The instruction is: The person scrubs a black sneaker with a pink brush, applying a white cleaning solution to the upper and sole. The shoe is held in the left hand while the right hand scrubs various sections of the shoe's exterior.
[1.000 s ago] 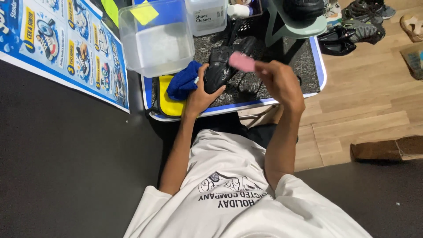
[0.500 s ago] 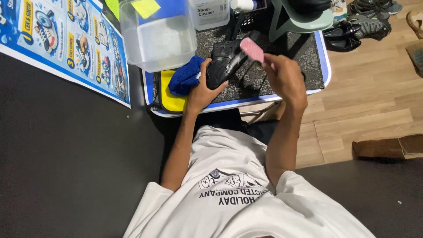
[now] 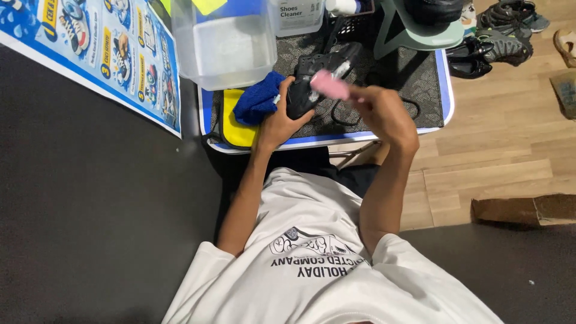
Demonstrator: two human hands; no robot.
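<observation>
My left hand (image 3: 277, 123) grips the heel end of a black shoe (image 3: 319, 75) that lies on a small table (image 3: 441, 105) covered with a dark patterned mat. My right hand (image 3: 384, 114) holds a pink brush (image 3: 329, 84) pressed against the side of the shoe, where a little white foam shows. A blue cloth (image 3: 259, 99) lies bunched just left of my left hand, on top of a yellow cloth (image 3: 235, 131).
A clear plastic tub (image 3: 225, 45) with water stands at the table's back left, a white cleaner bottle (image 3: 295, 15) beside it. A pale green stool (image 3: 420, 33) stands at the back. Several shoes (image 3: 498, 30) lie on the wooden floor. A poster (image 3: 96, 54) lies left, a cardboard box (image 3: 522, 210) right.
My right hand has brought the pink brush down from above the shoe onto its side. The view has shifted slightly.
</observation>
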